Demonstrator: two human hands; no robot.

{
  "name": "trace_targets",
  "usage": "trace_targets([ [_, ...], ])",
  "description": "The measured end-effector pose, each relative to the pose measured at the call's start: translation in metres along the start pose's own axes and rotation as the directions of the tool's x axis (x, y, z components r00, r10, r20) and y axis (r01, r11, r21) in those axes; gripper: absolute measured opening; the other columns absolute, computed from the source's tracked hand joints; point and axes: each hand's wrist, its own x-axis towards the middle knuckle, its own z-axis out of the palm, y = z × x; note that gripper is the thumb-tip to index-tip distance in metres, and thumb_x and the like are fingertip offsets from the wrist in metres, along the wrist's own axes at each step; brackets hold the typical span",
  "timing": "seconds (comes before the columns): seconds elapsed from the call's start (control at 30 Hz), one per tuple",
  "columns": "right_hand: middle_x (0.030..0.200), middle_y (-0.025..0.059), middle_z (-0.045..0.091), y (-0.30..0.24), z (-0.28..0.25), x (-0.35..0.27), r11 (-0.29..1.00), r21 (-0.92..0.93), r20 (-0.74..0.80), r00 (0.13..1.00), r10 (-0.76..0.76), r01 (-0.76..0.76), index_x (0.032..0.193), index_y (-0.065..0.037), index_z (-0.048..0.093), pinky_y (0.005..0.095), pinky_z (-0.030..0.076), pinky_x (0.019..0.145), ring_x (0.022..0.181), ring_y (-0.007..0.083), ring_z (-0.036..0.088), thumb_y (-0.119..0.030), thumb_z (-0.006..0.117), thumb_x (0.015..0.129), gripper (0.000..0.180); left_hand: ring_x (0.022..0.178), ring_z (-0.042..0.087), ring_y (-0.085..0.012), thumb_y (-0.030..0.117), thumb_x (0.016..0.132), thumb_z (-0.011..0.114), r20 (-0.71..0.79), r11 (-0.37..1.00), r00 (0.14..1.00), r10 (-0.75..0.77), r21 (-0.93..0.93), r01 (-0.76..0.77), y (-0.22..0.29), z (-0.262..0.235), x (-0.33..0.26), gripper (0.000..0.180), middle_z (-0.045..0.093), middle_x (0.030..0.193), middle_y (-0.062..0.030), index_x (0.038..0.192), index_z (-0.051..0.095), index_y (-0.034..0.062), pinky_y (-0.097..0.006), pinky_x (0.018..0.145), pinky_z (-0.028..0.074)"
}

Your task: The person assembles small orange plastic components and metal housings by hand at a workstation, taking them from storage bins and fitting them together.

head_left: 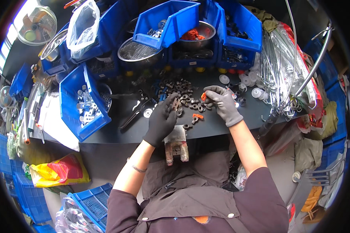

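My left hand (162, 119), in a dark grey glove, is closed around a small brownish metal bracket (176, 104) at the near side of the parts heap. In a lighter grey glove, my right hand (223, 105) pinches a small orange piece (203, 96) between thumb and fingers. Between and beyond the hands lies a heap of small dark metal parts (182, 87). Another orange piece (197, 116) lies on the table just nearer than the heap. A block-like metal fixture (175, 136) sits at the table's front edge, below my left hand.
Black-handled pliers (133, 115) lie left of my left hand. A blue bin (72, 112) of metal pieces stands farther left. Blue bins (190, 11) and a steel bowl (134, 54) line the back. White plastic discs (256, 93) and long metal wires (274, 62) occupy the right.
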Motion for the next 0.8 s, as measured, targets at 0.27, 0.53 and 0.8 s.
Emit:
trace_targets([
  [0.27, 0.082, 0.0041, 0.066, -0.021, 0.062, -0.066, 0.979, 0.042, 0.019, 0.979, -0.203, 0.202, 0.095, 0.001, 0.065, 0.0221, 0.053, 0.063, 0.071, 0.0079, 0.062, -0.003, 0.066, 0.085, 0.011, 0.080, 0.054, -0.0077, 0.017, 0.096, 0.054, 0.087, 0.491, 0.934, -0.346, -0.832, 0.260, 0.043, 0.006, -0.026, 0.018, 0.056, 0.089, 0.0008, 0.109, 0.055, 0.0061, -0.023, 0.069, 0.046],
  [0.53, 0.078, 0.0051, 0.062, 0.004, 0.094, -0.087, 0.691, -0.488, -0.027, 0.782, -0.622, 0.533, 0.084, -0.005, 0.067, 0.0320, 0.044, 0.068, 0.073, 0.0167, 0.058, -0.008, 0.077, 0.070, 0.017, 0.095, 0.061, -0.0126, 0.007, 0.092, 0.056, -0.056, 0.436, 0.953, -0.297, -0.896, 0.083, 0.060, 0.026, -0.045, 0.030, 0.060, 0.105, -0.0045, 0.121, 0.049, 0.0042, -0.027, 0.083, 0.052],
  [0.8, 0.080, 0.0011, 0.056, 0.000, 0.100, -0.093, 0.118, -0.886, 0.165, 0.543, -0.824, 0.449, 0.079, -0.016, 0.066, 0.0386, 0.036, 0.074, 0.080, 0.0221, 0.054, -0.018, 0.077, 0.066, 0.017, 0.091, 0.061, -0.0112, 0.012, 0.094, 0.054, -0.014, 0.388, 0.910, -0.414, -0.907, 0.162, 0.074, 0.023, -0.051, 0.024, 0.061, 0.103, -0.0041, 0.117, 0.050, 0.0062, -0.026, 0.079, 0.052],
])
